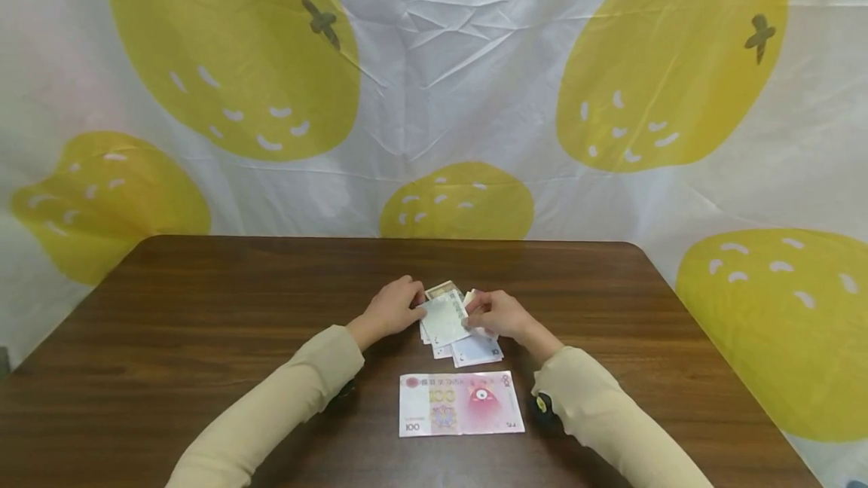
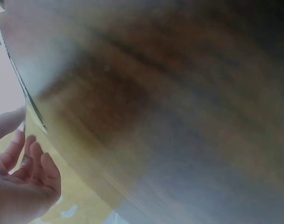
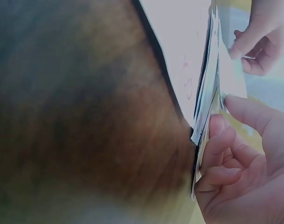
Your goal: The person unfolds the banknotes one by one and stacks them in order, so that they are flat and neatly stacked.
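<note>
A loose pile of paper notes (image 1: 478, 351) lies on the table, with a pale greenish note (image 1: 444, 320) on top. My left hand (image 1: 395, 307) pinches that top note at its left edge between thumb and fingers; the left wrist view shows the hand (image 2: 27, 175) at the paper's edge. At the opposite edge my right hand (image 1: 500, 314) pinches the same note, its other fingers curled beside the pile. Seen from the right wrist, several stacked notes (image 3: 208, 79) fan apart next to the right hand (image 3: 244, 158). A brownish note (image 1: 444, 290) sticks out at the back.
Nearer to me, a pink and white 100 note (image 1: 461, 404) lies flat between the forearms. The dark wooden table (image 1: 203, 322) ends at a white cloth (image 1: 461, 96) with yellow fruit prints. Dark wrist devices (image 1: 545, 407) show under the cuffs.
</note>
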Demonstrator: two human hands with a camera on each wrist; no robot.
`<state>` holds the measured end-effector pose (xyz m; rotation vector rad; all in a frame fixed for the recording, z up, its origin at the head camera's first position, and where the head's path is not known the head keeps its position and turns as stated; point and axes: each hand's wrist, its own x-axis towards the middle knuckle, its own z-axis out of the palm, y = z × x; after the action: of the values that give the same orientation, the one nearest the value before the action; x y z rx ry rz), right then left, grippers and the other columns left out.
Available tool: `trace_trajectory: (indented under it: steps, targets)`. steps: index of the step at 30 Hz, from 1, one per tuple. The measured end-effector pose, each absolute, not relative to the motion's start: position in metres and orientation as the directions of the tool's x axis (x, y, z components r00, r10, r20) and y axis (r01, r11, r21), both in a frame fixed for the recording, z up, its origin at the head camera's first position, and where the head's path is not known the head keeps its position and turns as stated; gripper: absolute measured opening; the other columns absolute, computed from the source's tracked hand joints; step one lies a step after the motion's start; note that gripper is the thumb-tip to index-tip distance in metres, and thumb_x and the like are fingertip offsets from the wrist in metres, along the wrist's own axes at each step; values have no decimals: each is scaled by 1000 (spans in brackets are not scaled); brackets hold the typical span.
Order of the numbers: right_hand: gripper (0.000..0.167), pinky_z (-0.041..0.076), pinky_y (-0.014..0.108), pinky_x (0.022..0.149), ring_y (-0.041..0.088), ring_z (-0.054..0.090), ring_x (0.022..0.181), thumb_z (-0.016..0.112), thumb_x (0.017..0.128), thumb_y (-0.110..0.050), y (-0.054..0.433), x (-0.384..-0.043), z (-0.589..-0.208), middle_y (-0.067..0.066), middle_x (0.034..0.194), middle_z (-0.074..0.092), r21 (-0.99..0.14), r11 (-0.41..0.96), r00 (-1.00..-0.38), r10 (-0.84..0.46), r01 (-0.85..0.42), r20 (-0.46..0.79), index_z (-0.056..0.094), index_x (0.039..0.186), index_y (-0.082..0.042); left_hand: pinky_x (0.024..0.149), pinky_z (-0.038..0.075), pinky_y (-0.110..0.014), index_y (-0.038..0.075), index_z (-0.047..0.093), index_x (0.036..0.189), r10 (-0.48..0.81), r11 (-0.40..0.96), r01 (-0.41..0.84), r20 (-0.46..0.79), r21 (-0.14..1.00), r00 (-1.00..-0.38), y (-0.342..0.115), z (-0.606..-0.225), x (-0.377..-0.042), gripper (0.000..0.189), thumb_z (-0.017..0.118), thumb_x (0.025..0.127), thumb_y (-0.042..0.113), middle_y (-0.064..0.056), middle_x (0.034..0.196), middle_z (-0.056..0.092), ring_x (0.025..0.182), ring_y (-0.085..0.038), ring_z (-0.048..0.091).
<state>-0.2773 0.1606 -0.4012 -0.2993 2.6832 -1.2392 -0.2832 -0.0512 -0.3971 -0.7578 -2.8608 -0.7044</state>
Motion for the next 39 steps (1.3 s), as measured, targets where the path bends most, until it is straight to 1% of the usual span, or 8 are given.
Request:
trace_trajectory:
  steps: [8,13,18,20,22,27,34,39]
  targets:
    - [11,37,24,46,12,43,47,66,77,-9,164,-275,-400,2,61,50,-807,587,-968,-232,-63,-93,63,82,-1,56,37,-25,8,57,72,385,671,465,264,578,-884,-57,-396,-285,10,65,76,12,4,62,47,59,-11,44]
    - [16,34,23,46,12,41,50,62,79,-9,170,-275,-396,2,62,50,-888,457,-960,-267,-44,-89,63,88,4,55,38,-25,6,59,74,340,602,391,219,696,-914,-59,-393,-285,9,65,78,12,2,64,49,58,-12,45]
    - [21,28,22,45,11,41,52,58,82,-11,177,-271,-388,9,73,60,-942,332,-952,-299,-42,-63,61,94,6,57,38,-26,6,60,78,336,532,341,177,775,-925,-61,-391,-282,9,64,79,13,1,68,52,64,-13,45]
    - [21,26,22,45,11,41,53,56,83,-11,179,-268,-385,12,78,61,-951,305,-947,-317,-46,-56,61,95,7,60,37,-26,5,61,79,358,501,347,175,793,-917,-63,-390,-280,9,63,80,13,1,70,53,66,-14,45]
    - [21,26,22,45,11,40,53,55,84,-10,181,-266,-382,12,77,61,-957,287,-940,-336,-50,-52,60,95,7,62,38,-27,5,63,79,383,474,351,170,807,-908,-64,-390,-278,8,63,80,13,1,71,55,68,-14,46]
    - [20,26,21,44,10,37,51,56,84,-10,184,-259,-379,7,67,55,-957,283,-923,-380,-60,-55,58,92,9,67,40,-28,5,65,83,433,440,361,158,822,-887,-66,-387,-271,10,62,82,15,0,78,59,72,-14,48]
    - [22,27,21,43,9,37,48,58,84,-14,190,-252,-375,6,67,56,-943,326,-917,-394,-74,-64,61,92,7,63,39,-27,5,65,80,509,361,435,217,825,-833,-64,-384,-258,16,58,85,19,1,75,56,70,-13,47]
    - [23,28,21,43,10,37,48,58,85,-18,193,-246,-373,5,64,52,-935,346,-904,-421,-80,-78,61,91,5,62,40,-25,3,65,84,531,329,447,229,832,-816,-62,-383,-250,13,59,85,15,1,75,57,69,-11,48]
